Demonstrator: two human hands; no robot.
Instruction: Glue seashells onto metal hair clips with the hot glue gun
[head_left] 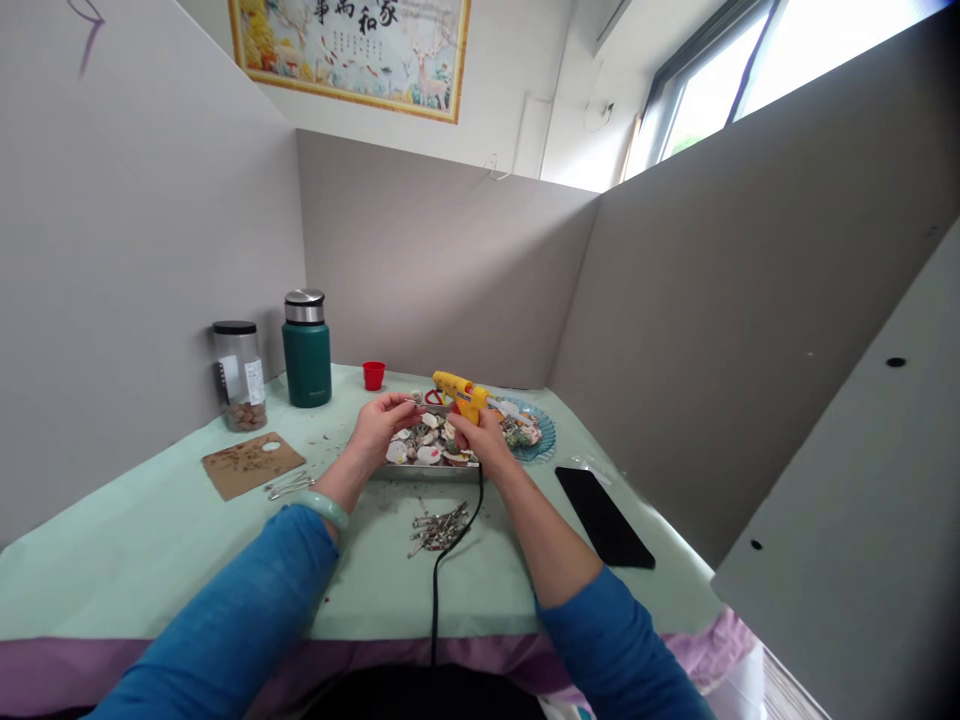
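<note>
The right hand (481, 436) has its grip closed round the handle of the yellow glue gun (461, 394), held above the metal tray (431, 472) on the worktop (510, 590). The left hand (384, 425) pinches something thin and small, too small to identify, near the gun's nozzle. A black cord (436, 590) hangs below the right hand, passing beside the metal clips (436, 528).

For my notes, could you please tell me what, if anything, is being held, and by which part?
The right hand holds a yellow glue gun by its handle; whatever the left hand may pinch is too small to tell.
</note>
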